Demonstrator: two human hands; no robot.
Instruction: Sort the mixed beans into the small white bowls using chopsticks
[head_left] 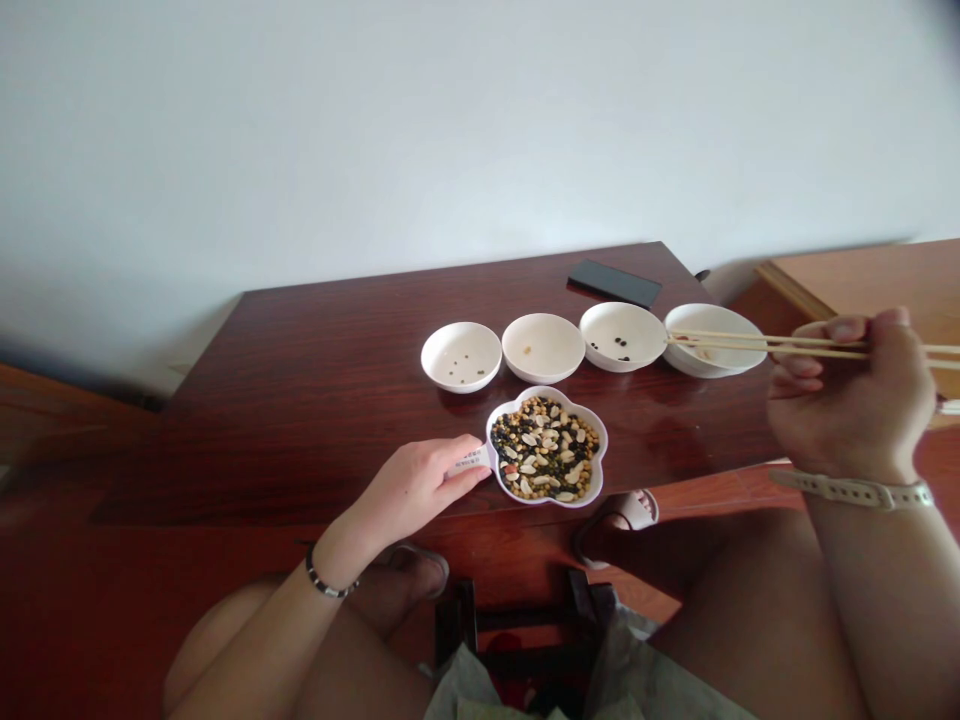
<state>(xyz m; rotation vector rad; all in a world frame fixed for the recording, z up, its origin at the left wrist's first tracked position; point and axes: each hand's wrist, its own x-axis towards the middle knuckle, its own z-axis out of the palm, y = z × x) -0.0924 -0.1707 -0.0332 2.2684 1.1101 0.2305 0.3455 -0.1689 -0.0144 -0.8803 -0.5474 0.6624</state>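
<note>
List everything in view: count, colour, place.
Table: 1, dark red-brown, centre.
Flower-shaped dish: 1, white, table's front edge.
Beans and peanuts: many, mixed colours, in the dish.
Bowls: 4, white, in a row behind the dish.
Loose bits: several, mixed colours, in the bowls.
Phone: 1, black, behind the bowls.
Chopsticks: 2, pale tan, over the rightmost bowl.
Wall: 1, whitish, background.
Floor: 1, reddish brown, below.
Wooden surface: 1, light brown, far right.
Frame: 1, black, low centre.
Sandals: 2, greyish, on the floor.
Bracelet: 1, black and silver, left wrist.
Strap: 1, pale, right wrist.
Clothing: 1, greyish green, lap.
Legs: 2, bare, lower picture.
Left hand: 1, bare, on the dish's handle.
Right hand: 1, bare, around the chopsticks.
</note>
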